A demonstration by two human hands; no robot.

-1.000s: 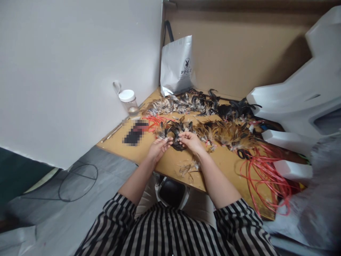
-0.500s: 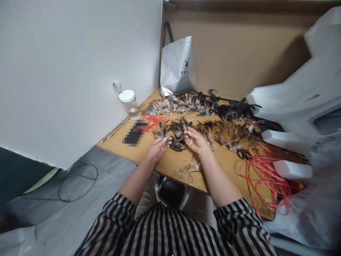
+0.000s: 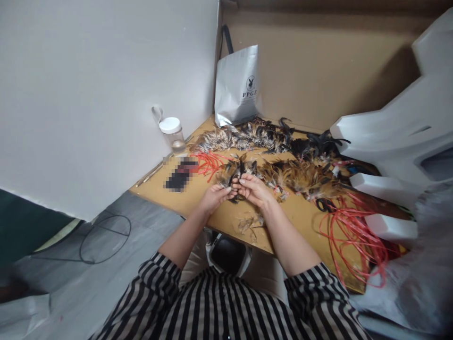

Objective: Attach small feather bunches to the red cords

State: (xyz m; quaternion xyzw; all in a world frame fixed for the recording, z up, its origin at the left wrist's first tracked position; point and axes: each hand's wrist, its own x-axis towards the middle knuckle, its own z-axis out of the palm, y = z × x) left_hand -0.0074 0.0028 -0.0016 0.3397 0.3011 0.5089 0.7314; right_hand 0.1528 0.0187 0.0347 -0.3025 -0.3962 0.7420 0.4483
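Note:
My left hand (image 3: 215,197) pinches a small bunch of brown and dark feathers (image 3: 226,174) by its lower end. Close against it, my right hand (image 3: 255,190) has its thumb and forefinger pressed together at the base of the same feathers. The fingertips of both hands nearly meet above the table (image 3: 198,203). Behind and to the right lies a row of golden-brown feather bundles (image 3: 304,178). Farther back is a long heap of pale and black feathers (image 3: 247,136). Red strips (image 3: 208,163) lie just beyond my left hand.
A lidded clear jar (image 3: 173,137) and a silver bag (image 3: 236,87) stand at the back left. Loose red strips (image 3: 357,241) and black-handled scissors (image 3: 323,204) are at right, beside white foam pieces (image 3: 389,226). Feather scraps (image 3: 249,223) lie near the front edge.
My hands have come together from apart, the right moving left and the left moving slightly right. The feathers that were at each hand are now gathered between them.

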